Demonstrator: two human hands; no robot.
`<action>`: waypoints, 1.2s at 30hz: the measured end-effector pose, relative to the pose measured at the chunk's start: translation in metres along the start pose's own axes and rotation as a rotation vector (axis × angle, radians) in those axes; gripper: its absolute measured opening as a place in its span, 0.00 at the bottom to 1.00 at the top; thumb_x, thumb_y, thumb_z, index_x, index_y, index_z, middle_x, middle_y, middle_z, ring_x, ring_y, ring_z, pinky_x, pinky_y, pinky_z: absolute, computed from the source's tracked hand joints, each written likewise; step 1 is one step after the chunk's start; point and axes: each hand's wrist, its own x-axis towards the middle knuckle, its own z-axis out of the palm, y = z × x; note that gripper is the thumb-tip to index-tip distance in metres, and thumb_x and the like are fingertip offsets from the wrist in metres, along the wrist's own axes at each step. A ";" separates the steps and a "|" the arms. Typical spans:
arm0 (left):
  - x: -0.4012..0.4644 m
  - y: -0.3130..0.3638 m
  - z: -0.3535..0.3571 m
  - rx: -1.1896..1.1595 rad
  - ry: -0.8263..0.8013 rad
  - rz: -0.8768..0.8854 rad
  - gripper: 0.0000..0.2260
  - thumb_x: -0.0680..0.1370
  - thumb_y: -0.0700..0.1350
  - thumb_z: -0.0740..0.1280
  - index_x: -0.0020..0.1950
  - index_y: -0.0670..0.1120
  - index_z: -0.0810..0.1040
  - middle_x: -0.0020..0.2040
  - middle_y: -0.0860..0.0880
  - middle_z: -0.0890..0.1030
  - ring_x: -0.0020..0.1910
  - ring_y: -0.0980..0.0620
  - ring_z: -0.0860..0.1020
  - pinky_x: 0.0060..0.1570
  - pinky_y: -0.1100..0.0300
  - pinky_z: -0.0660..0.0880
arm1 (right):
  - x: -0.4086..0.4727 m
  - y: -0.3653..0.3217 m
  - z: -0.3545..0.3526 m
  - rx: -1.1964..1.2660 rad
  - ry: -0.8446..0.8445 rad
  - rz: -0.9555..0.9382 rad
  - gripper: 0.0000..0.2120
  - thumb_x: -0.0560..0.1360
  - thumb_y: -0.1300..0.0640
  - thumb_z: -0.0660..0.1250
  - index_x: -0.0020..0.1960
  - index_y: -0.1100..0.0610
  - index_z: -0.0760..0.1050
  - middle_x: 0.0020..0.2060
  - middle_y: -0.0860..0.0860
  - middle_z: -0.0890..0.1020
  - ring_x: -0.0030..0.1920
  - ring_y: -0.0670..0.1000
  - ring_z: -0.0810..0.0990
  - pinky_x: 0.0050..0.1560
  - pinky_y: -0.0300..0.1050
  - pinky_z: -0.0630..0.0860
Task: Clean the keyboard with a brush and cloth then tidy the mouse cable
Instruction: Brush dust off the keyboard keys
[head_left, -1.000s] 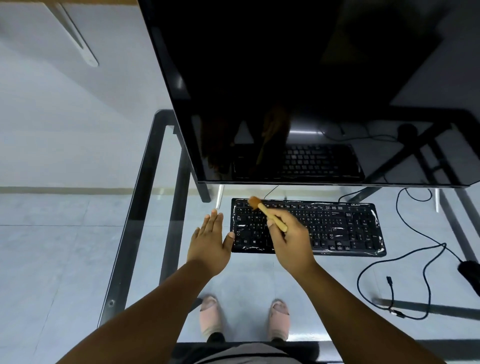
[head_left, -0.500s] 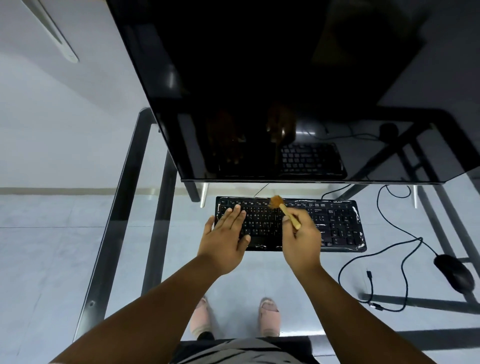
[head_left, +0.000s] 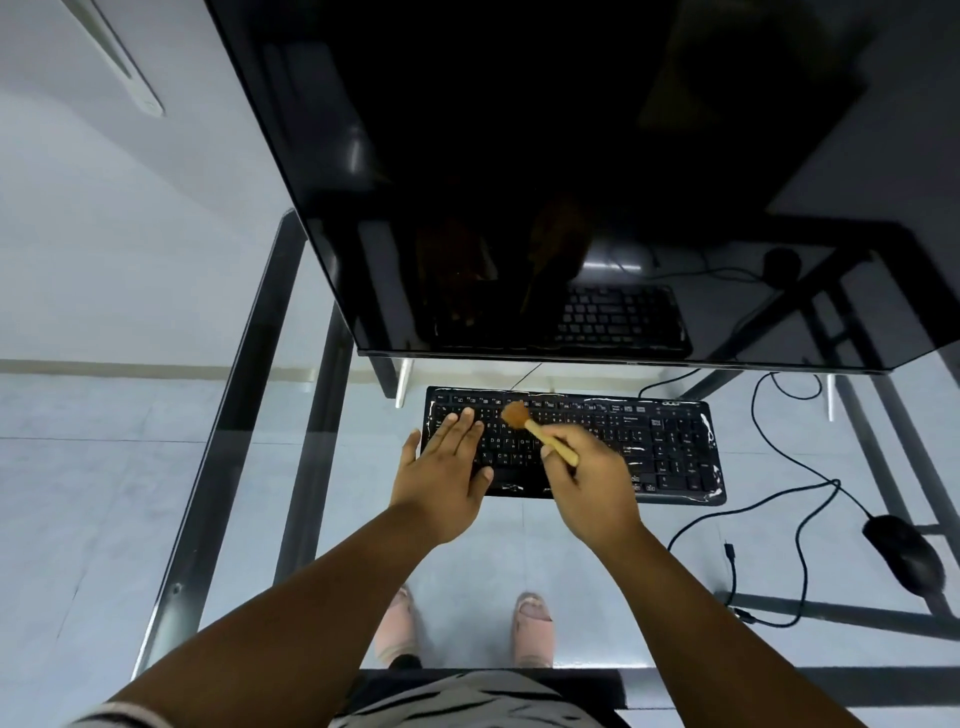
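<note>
At the far left, a dark metal frame (head_left: 244, 415) edges the glass desk (head_left: 519, 545), and pale floor tiles show through the glass. The left hand (head_left: 448, 470) lies flat, fingers straight and close together, resting on the left end of the keyboard (head_left: 660, 452), palm down, with the thumb out over the keyboard's left edge. The keyboard is black and sits on the glass just in front of the monitor (head_left: 571, 182), its long side running left to right; a shiny plastic film shows along its edges. Just right of the left fingertips, the brush (head_left: 537, 431) has its brown bristles down on the upper key rows, left of the keyboard's middle, with its light wooden handle slanting back to the right. The right hand (head_left: 589, 480) pinches that handle between thumb and curled fingers, hovering over the middle of the keyboard. The dark monitor screen reflects the keyboard and both hands faintly. Below the desk, between the forearms, two feet in pink slippers (head_left: 532, 621) stand on the tiles. Right of the keyboard, a black cable (head_left: 795, 457) loops loosely over the glass, running from behind the monitor down to the mouse (head_left: 904, 553), which lies near the desk's right edge, well apart from the keyboard. A second loop of cable ends in a small loose plug (head_left: 730, 550) left of the mouse.
</note>
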 end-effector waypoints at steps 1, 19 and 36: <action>0.000 0.001 0.001 0.013 0.001 -0.002 0.28 0.80 0.60 0.43 0.79 0.50 0.48 0.79 0.54 0.45 0.78 0.56 0.43 0.74 0.48 0.42 | -0.001 0.004 -0.002 -0.050 0.059 0.034 0.11 0.77 0.53 0.62 0.58 0.51 0.78 0.37 0.47 0.80 0.33 0.49 0.76 0.33 0.41 0.67; 0.014 0.043 0.021 0.018 0.053 0.017 0.34 0.74 0.62 0.36 0.79 0.51 0.47 0.79 0.55 0.44 0.78 0.55 0.43 0.74 0.51 0.44 | -0.004 0.037 -0.036 0.046 0.055 0.054 0.09 0.78 0.58 0.64 0.58 0.53 0.77 0.36 0.46 0.79 0.30 0.44 0.73 0.32 0.39 0.67; 0.032 0.093 0.027 -0.019 0.056 0.042 0.29 0.81 0.58 0.48 0.79 0.49 0.46 0.79 0.53 0.42 0.78 0.53 0.41 0.76 0.52 0.43 | -0.001 0.066 -0.072 0.107 0.143 0.111 0.07 0.78 0.56 0.64 0.54 0.50 0.77 0.32 0.44 0.77 0.30 0.46 0.73 0.31 0.41 0.71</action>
